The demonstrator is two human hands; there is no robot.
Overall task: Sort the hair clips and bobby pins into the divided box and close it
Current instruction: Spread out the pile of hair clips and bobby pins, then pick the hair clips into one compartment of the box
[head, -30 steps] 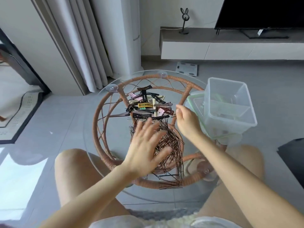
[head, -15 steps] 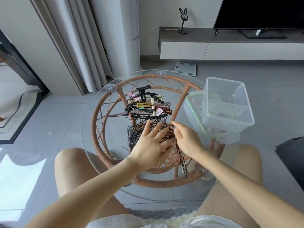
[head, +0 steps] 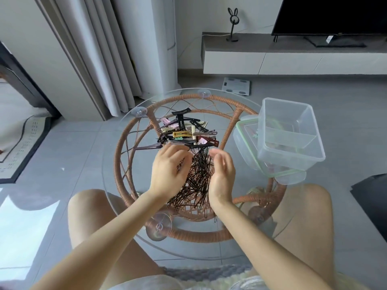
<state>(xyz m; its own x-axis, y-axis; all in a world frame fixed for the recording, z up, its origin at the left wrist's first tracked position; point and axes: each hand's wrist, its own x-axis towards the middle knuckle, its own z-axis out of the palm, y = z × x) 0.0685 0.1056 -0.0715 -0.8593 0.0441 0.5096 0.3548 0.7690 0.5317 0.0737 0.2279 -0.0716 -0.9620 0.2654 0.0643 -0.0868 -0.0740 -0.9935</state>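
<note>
Dark brown metal bobby pins (head: pixel 199 176) are lying in a loose heap at the middle of the round glass worktop (head: pixel 138 174), directly between the two hands. The left hand (head: pixel 169 170) is resting back-up on the left side of the heap, its fingers bending down into the pins; whether it is actually gripping any of them cannot be told. The right hand (head: pixel 222 176) is standing on its edge against the right side of the heap, released, with the palm facing the pins and the fingers relaxed and slightly cupped.

Mixed black, pink, yellow and cream hair clips (head: pixel 184 132) are sitting in a second pile just beyond the pins, toward the far edge of the worktop, and the nearest ones are touching the far end of the pin heap and the left fingertips.

A clear plastic divided box (head: pixel 287 162) is standing open at the right edge of the worktop, well apart from the left hand and near the right one. It is sitting on a clear, green-rimmed lid (head: pixel 270 174).

A brown woven rattan frame (head: pixel 188 235) is showing through the glass beneath everything.
</note>
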